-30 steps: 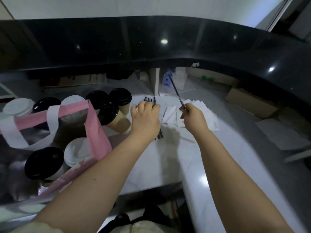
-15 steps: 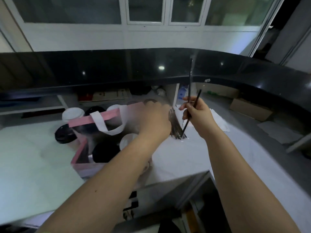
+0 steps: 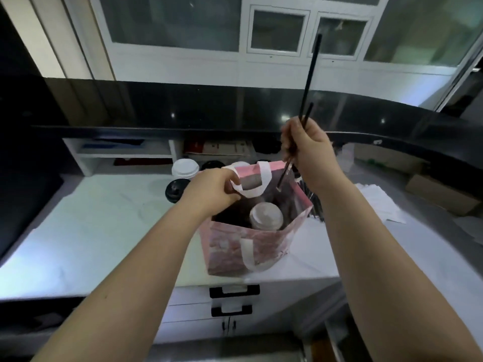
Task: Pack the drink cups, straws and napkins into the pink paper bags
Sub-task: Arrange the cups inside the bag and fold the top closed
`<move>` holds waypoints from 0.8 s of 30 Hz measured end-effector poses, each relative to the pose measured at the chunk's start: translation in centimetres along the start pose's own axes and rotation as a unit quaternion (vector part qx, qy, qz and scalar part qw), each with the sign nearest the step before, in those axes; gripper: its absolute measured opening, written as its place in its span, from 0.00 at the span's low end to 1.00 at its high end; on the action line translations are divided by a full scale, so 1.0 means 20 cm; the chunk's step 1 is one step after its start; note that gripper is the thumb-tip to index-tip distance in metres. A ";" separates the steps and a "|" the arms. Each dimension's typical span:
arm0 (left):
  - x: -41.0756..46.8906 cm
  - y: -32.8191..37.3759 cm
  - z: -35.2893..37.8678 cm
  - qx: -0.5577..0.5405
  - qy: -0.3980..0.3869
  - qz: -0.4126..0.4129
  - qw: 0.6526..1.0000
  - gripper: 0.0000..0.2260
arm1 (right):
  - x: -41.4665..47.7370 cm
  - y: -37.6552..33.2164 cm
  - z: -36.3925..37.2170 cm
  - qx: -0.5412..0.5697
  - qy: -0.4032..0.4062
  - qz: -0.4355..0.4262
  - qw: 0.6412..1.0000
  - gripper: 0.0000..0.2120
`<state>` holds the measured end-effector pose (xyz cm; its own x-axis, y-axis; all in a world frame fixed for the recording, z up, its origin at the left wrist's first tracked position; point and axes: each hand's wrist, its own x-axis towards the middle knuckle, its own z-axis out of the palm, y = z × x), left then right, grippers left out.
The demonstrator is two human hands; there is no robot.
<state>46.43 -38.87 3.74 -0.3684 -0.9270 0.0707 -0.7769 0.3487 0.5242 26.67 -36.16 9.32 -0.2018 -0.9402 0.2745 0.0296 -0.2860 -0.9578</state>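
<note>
the left hand (image 3: pixel 213 188) pinches the white handle (image 3: pixel 251 188) at the pink paper bag's (image 3: pixel 248 246) 11 o'clock rim, probably holding its mouth wide. the right hand (image 3: pixel 309 155), fisted around two black straws (image 3: pixel 309 77), aims them down at 1 o'clock beside the lidded cup (image 3: pixel 266 216).

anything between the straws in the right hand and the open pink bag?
Nothing visible. The right hand holds the black straws above the pink bag, lower tips already at its open mouth. The left hand pulls the far white handle aside. The white-lidded cup inside leaves room beside it.
</note>
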 end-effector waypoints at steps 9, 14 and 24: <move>0.06 -0.11 0.03 0.031 -0.021 0.051 0.998 0.42 | 0.01 0.27 -0.01 -0.118 -0.222 0.058 0.966 0.10; 0.09 -0.13 0.00 -0.030 -0.040 0.021 0.999 0.52 | 0.06 0.33 -0.05 -0.333 -0.272 0.129 0.894 0.08; 0.07 -0.15 0.02 -0.077 0.006 0.003 0.997 0.52 | 0.22 0.53 0.05 -0.689 -0.312 0.092 0.648 0.18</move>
<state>48.07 -41.27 1.92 -0.3657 -0.9269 0.0839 -0.6870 0.3297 0.6476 26.98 -43.53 0.43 0.1289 -0.9497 -0.2853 -0.9916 -0.1261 -0.0283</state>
